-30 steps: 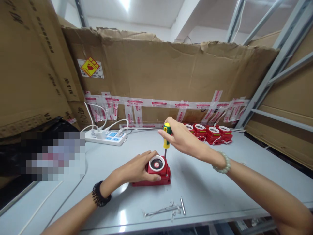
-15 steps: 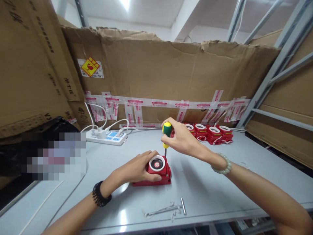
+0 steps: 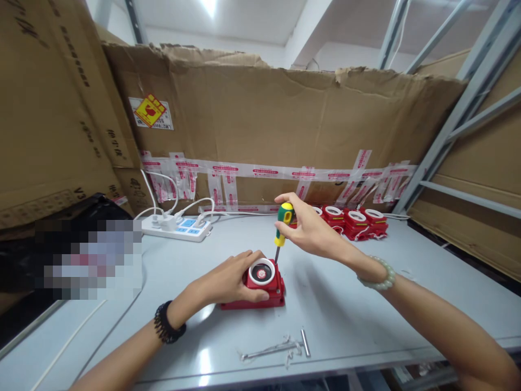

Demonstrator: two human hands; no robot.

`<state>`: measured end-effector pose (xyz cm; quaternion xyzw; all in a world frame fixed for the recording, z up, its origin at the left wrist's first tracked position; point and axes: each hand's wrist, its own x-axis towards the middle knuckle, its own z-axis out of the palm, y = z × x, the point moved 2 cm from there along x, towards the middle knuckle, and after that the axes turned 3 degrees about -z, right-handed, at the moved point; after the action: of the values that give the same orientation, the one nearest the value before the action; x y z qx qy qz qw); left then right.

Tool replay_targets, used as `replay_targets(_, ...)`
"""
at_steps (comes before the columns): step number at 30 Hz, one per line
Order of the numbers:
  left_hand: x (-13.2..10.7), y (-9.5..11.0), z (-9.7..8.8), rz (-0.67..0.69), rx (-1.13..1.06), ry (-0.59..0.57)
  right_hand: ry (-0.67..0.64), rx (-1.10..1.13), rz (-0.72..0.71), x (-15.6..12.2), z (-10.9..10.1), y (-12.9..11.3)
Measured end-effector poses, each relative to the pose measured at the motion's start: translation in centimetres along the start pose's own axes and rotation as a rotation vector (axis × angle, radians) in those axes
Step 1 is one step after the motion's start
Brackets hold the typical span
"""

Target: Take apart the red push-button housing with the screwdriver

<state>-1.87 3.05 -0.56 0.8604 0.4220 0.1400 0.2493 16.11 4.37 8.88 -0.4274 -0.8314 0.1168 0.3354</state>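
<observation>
A red box-shaped device [image 3: 273, 297] with a white ring and a dark round face on top lies on the grey-white table. My left hand [image 3: 230, 279] grips it from the left, thumb along the front and fingers over the back. In my right hand [image 3: 307, 222] is a screwdriver [image 3: 280, 240] with a green and yellow handle, held between thumb and fingers. It leans a little to the right, and its shaft runs down to the far right corner of the device, where the tip is hard to make out.
Several similar red devices [image 3: 357, 224] stand at the back right. A white power strip [image 3: 179, 231] with plugged cables sits at the back left. Near the front edge lies a metal T-shaped tool [image 3: 305, 343] with white strands. Cardboard [image 3: 260, 119] walls the back.
My right hand has shifted slightly right, tilting the screwdriver handle to the right and turning it, while the shaft's lower end stays at the same corner. My left hand and the device have not moved.
</observation>
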Motion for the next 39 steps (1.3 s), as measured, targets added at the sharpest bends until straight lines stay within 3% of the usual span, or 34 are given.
replay_targets(4,0.0,0.0,0.1,0.002,0.004,-0.005,-0.007,0.03,-0.003,-0.3,0.2,-0.2)
replay_targets(10,0.0,0.2,0.0,0.017,-0.002,-0.003,0.084,-0.189,-0.105,-0.2,0.6,-0.8)
replay_targets(16,0.0,0.1,0.0,0.004,0.006,-0.007,0.023,-0.048,-0.059,-0.2,0.3,-0.6)
replay_targets(22,0.0,0.0,0.0,-0.001,0.008,0.002,0.113,-0.296,-0.121,-0.1,1.0,-0.3)
replay_targets(29,0.0,0.0,0.0,-0.015,0.013,-0.003,-0.018,-0.005,-0.042,-0.2,0.3,-0.4)
replay_targets(35,0.0,-0.1,0.0,-0.012,0.0,0.001,0.079,-0.172,-0.052,-0.1,0.3,-0.7)
replay_targets(39,0.0,0.0,0.0,0.001,-0.004,-0.005,0.023,-0.12,-0.035,0.1,-0.1,-0.5)
